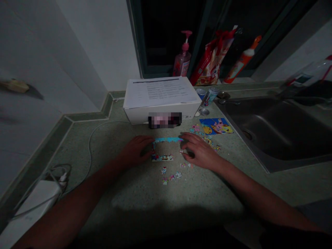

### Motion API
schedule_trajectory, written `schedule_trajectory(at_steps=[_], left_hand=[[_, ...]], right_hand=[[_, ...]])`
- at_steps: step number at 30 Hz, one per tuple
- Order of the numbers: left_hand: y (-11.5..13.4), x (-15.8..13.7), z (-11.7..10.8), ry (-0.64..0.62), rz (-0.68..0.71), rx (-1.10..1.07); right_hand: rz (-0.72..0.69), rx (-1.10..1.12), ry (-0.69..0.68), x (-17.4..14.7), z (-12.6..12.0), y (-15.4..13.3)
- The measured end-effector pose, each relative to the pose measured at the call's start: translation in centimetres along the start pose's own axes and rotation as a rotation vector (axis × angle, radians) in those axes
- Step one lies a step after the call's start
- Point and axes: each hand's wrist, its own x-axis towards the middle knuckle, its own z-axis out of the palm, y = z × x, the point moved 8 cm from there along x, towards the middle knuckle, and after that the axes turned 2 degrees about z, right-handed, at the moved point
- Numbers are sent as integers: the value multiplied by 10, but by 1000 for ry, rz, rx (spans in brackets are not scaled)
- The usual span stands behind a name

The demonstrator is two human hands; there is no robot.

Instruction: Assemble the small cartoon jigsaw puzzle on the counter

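On the counter lies a partly joined jigsaw puzzle (167,139), its blue top strip, left side and a bottom strip (163,157) forming an open frame. My left hand (137,150) rests at the frame's left side, fingertips at the upper left corner and thumb apart, lower down. At the right end of the blue strip, my right hand (198,150) touches with its forefinger. A small pale puzzle piece (181,151) shows at the lower fingertips of this hand, seemingly pinched. Loose puzzle pieces (175,175) are scattered below the frame, more pieces (196,129) at upper right.
A colourful cartoon picture card (216,126) lies beside the sink (280,128). Behind the puzzle stands a white box (162,95) topped with printed paper, a blurred-out object before it. Small tins (204,112), a pump bottle (182,60) and a power strip (38,197) with cable are around.
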Motion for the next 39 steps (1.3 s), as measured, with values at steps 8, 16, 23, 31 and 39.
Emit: schedule_trajectory(at_steps=[8, 16, 23, 31, 39], left_hand=[[2, 2, 0, -25, -10, -8], [7, 2, -5, -42, -29, 2], [6, 1, -4, -33, -16, 17], [5, 2, -5, -26, -31, -15], [2, 1, -4, -12, -36, -11]], right_hand=[[-9, 19, 6, 1, 5, -1], [-26, -42, 72, 7, -9, 11], [-10, -82, 49, 21, -11, 22], [-7, -95, 41, 19, -3, 24], [0, -83, 28, 19, 0, 25]])
